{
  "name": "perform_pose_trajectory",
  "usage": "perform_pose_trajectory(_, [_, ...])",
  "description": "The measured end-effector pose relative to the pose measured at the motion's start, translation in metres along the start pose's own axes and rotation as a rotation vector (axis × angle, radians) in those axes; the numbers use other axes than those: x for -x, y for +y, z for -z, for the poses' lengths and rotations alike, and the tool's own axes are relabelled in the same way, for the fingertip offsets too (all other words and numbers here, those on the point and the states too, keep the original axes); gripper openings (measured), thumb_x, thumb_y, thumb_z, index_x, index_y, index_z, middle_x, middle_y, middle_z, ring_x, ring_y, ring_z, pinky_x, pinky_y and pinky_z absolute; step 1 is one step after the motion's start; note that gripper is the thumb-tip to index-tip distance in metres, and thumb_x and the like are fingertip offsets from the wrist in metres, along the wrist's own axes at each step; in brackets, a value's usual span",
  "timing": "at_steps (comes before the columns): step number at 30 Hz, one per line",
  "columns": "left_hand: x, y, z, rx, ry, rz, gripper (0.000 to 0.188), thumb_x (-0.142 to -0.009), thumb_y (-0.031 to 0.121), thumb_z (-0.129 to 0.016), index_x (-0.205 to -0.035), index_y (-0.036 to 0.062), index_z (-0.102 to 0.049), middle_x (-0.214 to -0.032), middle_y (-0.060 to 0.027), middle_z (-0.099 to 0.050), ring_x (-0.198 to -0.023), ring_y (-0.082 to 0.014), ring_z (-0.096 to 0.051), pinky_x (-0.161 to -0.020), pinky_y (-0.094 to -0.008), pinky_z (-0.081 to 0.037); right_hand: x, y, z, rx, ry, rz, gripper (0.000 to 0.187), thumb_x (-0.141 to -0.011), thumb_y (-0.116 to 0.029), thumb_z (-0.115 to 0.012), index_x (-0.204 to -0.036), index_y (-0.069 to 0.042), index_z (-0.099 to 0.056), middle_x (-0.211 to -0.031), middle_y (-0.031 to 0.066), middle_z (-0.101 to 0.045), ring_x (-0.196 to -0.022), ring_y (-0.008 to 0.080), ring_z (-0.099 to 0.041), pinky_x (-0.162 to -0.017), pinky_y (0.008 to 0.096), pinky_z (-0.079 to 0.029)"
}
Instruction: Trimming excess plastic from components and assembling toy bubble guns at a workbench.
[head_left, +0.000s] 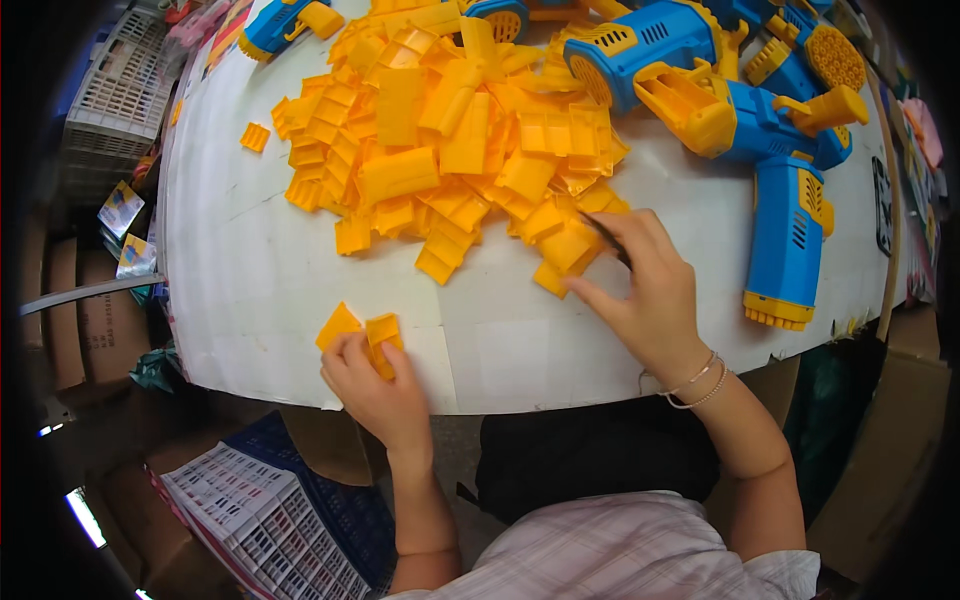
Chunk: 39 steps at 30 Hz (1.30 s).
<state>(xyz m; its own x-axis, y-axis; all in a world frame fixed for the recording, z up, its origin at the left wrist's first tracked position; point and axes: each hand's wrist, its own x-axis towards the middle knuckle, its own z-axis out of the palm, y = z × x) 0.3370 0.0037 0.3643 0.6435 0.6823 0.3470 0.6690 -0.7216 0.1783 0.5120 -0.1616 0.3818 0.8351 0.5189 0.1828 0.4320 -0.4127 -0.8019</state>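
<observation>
Two yellow pieces are clasped by the left grip, while an apparently unworked heap lies beyond the right grip, closed on a dark tool.

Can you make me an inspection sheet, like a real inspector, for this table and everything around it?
Surface: white table, seams and marks showing.
Yellow pieces: big loose pile; two pieces apart, near the front edge.
Clutter: blue-and-yellow toys at the back and right.
Left hand: fingers on the two pieces; grip unclear.
Right hand: holding a thin dark thing at the pile's edge.
Cables: nothing seen.
Surroundings: pale crate and cardboard, left.
</observation>
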Motion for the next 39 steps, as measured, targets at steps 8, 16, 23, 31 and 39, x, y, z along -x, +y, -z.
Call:
perform_pose_trajectory(8, [-0.004,0.067,0.007,0.745,-0.473,0.16,0.04,-0.074,0.002,-0.06,-0.111,-0.0034,-0.047,-0.101,-0.0153,-0.05,-0.088,-0.0244,-0.052,-0.079,-0.0332,-0.042,0.002,0.001,-0.005,0.017,0.002,-0.025,0.031,-0.067,-0.005,-0.07,-0.096,-0.004,-0.059,-0.073,0.0021,-0.052,-0.055,0.0079,-0.044,-0.048,0.0203,-0.035])
perform_pose_trajectory(16, [0.003,0.104,0.011,1.744,-0.644,0.606,0.035,-0.089,0.008,-0.048,-0.123,-0.0006,-0.039,-0.096,-0.0087,-0.056,-0.077,-0.01,-0.051,-0.068,-0.0221,-0.043,0.045,-0.022,0.008,-0.688,-0.301,-0.431,0.038,-0.066,0.008,-0.068,-0.101,0.001,-0.053,-0.087,0.0007,-0.059,-0.048,-0.0039,-0.033,-0.044,0.0126,-0.026])
perform_pose_trajectory(23, [0.018,0.078,0.018,1.431,-0.866,0.405,0.017,-0.091,0.012,-0.046,-0.1,-0.0009,-0.052,-0.085,-0.0064,-0.057,-0.073,-0.0092,-0.052,-0.063,-0.0223,-0.042,0.053,-0.021,0.023,-0.453,-0.359,-0.117,0.014,-0.086,-0.008,-0.049,-0.098,0.0,-0.049,-0.079,0.0078,-0.055,-0.066,0.014,-0.05,-0.057,0.0237,-0.041])
perform_pose_trajectory(31, [0.028,0.081,0.037,1.079,-0.742,0.37,0.02,-0.09,0.01,-0.042,-0.083,-0.002,-0.057,-0.054,-0.0012,-0.052,-0.045,-0.005,-0.045,-0.043,-0.0197,-0.037,0.049,-0.041,0.026,0.17,-0.594,0.126,0.008,-0.08,-0.01,-0.057,-0.086,-0.006,-0.053,-0.064,0.008,-0.052,-0.052,0.0261,-0.053,-0.045,0.0336,-0.041])
perform_pose_trajectory(39, [0.039,0.07,0.049,0.922,-0.593,0.182,0.008,-0.082,0.007,-0.052,-0.083,0.0006,-0.057,-0.051,-0.0117,-0.048,-0.042,-0.0243,-0.051,-0.042,-0.0325,-0.039,0.047,-0.03,0.036,0.24,-0.535,-0.04,0.007,-0.079,-0.01,-0.058,-0.079,-0.008,-0.051,-0.061,0.0118,-0.051,-0.051,0.0279,-0.053,-0.045,0.0352,-0.04])
